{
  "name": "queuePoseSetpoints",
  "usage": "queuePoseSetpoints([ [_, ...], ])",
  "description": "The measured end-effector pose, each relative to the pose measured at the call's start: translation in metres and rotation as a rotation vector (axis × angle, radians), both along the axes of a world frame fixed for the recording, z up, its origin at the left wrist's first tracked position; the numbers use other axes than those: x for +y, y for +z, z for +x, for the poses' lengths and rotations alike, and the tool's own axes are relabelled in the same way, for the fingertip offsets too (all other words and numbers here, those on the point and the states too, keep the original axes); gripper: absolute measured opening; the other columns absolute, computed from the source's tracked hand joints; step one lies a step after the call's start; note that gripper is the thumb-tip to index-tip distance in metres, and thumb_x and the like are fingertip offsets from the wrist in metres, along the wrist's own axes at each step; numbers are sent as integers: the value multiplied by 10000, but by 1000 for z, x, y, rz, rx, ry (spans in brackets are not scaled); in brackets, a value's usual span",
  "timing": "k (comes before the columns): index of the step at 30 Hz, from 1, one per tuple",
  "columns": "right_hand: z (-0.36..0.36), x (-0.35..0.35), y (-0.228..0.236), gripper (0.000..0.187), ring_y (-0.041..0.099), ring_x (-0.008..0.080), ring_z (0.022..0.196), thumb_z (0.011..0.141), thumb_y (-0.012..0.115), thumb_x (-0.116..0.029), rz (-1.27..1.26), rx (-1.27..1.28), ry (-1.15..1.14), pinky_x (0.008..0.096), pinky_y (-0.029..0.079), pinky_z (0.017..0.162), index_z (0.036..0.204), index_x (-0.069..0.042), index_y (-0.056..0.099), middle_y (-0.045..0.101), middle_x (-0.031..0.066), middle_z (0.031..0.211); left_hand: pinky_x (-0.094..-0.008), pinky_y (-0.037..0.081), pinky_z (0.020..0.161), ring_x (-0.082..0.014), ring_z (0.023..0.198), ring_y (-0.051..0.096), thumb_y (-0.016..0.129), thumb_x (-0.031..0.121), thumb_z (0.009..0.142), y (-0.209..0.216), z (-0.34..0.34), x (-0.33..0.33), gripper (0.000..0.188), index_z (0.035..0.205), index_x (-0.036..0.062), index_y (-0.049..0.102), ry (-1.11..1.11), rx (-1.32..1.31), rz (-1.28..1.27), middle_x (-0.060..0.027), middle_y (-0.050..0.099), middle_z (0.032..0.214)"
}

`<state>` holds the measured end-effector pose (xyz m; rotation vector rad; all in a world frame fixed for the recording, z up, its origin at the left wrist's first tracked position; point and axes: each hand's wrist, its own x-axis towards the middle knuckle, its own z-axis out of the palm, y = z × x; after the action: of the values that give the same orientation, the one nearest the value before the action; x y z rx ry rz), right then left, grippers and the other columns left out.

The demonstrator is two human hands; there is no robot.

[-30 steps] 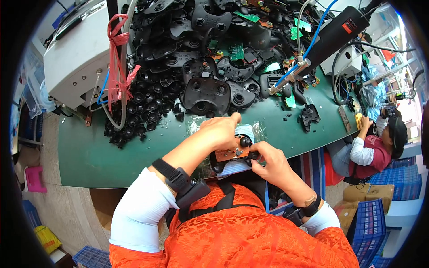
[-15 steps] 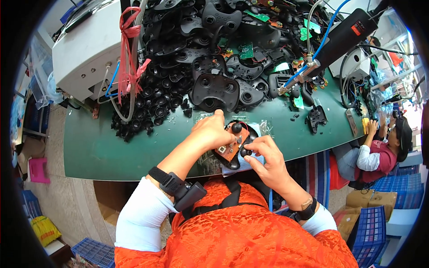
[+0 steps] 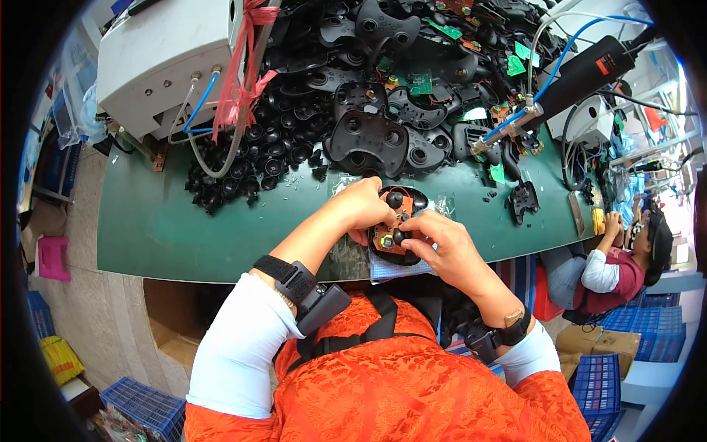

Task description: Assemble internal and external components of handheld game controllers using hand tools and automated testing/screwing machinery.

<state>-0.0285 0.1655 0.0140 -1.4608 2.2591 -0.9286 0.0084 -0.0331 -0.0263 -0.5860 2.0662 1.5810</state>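
Between my hands, near the table's front edge, lies a black game controller shell (image 3: 420, 200) with an orange circuit board (image 3: 385, 230) in it. My left hand (image 3: 361, 208) grips the shell's left side, its fingertips reaching over the board. A black thumbstick cap (image 3: 395, 199) stands at the board's far end. My right hand (image 3: 447, 241) pinches a second black thumbstick cap (image 3: 400, 236) at the board's right side; whether it is seated there I cannot tell. Under the shell is a pale blue cloth (image 3: 398, 271).
A large heap of black controller shells (image 3: 368, 140) covers the back of the green table (image 3: 169, 236). Loose thumbstick caps (image 3: 254, 151) are piled left of it. A grey machine (image 3: 166, 66) stands back left; a black cylindrical tool (image 3: 582, 70) overhangs the right. Another person (image 3: 626, 258) sits far right.
The shell and board have turned to lie straighter. My right hand has brought its cap from the board's edge onto the board. My left fingers have curled in over the board.
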Motion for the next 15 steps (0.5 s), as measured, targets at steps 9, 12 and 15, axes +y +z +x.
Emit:
queuePoseSetpoints([
  [9,6,-17,-5,175,656,327,818,819,679,-85,86,219,182,422,544,684,980,-66,612,634,112,893,-349,568,442,-244,572,691,735,194,729,-4,3,2,468,1050,-48,497,1,62,-61,-185,671,814],
  [12,5,-19,-5,171,655,327,792,820,686,-102,126,270,230,423,544,650,951,-53,587,624,122,848,-346,562,438,-243,570,691,725,198,742,-6,4,3,457,1047,-55,496,3,77,-55,-191,669,812],
  [15,5,-21,-4,188,658,332,785,822,694,-123,163,269,218,431,541,635,933,-49,562,628,133,834,-352,576,471,-258,629,704,731,176,698,-3,4,2,473,1056,-45,514,17,53,-44,-195,675,883],
])
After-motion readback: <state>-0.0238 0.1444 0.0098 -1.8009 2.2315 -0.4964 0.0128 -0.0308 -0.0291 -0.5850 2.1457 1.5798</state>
